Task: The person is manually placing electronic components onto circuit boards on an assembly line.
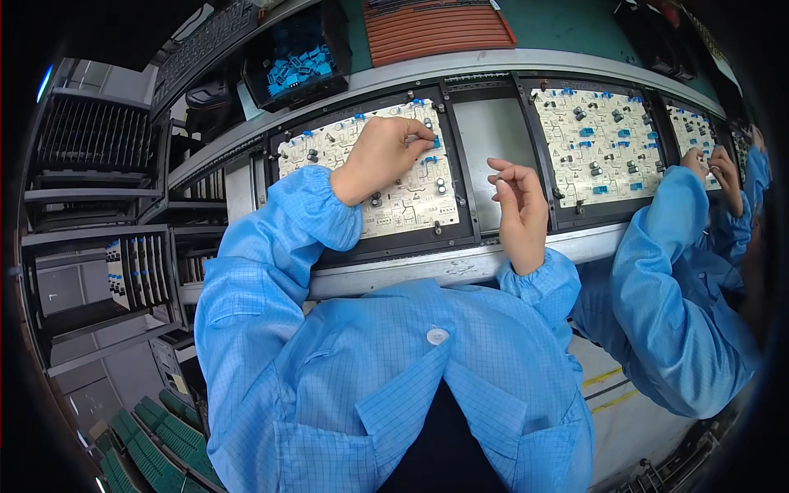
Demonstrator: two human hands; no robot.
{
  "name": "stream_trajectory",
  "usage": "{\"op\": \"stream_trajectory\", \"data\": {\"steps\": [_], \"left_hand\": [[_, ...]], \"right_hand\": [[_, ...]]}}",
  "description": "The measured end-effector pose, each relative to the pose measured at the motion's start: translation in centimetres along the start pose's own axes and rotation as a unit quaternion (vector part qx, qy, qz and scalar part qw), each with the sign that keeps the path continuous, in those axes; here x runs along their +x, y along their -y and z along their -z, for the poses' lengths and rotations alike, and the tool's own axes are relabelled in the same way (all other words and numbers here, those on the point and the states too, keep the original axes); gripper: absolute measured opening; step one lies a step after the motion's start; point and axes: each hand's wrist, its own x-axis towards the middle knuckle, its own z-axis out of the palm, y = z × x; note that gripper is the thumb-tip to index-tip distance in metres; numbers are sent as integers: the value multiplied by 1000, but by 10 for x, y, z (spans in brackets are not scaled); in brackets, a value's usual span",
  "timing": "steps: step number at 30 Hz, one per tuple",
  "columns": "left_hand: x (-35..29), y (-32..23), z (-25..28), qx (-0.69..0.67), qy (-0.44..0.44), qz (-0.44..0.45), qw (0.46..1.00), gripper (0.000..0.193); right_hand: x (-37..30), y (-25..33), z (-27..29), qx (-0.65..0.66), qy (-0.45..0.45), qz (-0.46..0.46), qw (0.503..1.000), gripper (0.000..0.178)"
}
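Note:
My left hand point(384, 154) reaches over the cream circuit board point(312, 170) in front of me. Its thumb and index finger pinch a small blue component point(436, 143) at the board's right edge. Part of the board is covered by that hand and its sleeve. Over the gap to the right of this board, my right hand point(523, 215) is raised with half-curled fingers apart from the thumb; nothing is plainly visible in it. Blue parts and dark round capacitors point(440, 186) stand on the board, which sits in a black frame point(394, 244).
A black bin point(337, 80) of loose blue components stands behind the board. Another populated board point(567, 156) lies to the right, where a co-worker's hands point(712, 168) work farther along. A metal rail point(444, 269) runs in front. Racks point(99, 193) stand left.

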Motion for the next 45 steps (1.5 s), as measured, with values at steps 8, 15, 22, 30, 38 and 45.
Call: {"op": "stream_trajectory", "data": {"steps": [8, 15, 22, 30, 38, 45], "left_hand": [[1, 1, -5, 35, 2, -3, 999, 14], [-6, 1, -9, 80, -14, -90, 993, 13], [7, -11, 2, 9, 23, 58, 998, 16], [34, -1, 7, 10, 152, 222, 963, 23], [55, -6, 18, 16, 237, 268, 934, 29], [59, 4, 15, 46, 264, 285, 920, 31]], "right_hand": [[-1, -1, -2, 2, 9, 2, 1000, 10], [-3, 0, -4, -1, 8, 15, 1000, 11], [-4, 1, -6, -9, 10, 26, 1000, 10], [-4, 5, -8, -1, 13, 24, 1000, 10], [-5, 9, -10, 1, 4, 26, 1000, 10], [-7, 10, -11, 7, 38, 15, 999, 12]]}}
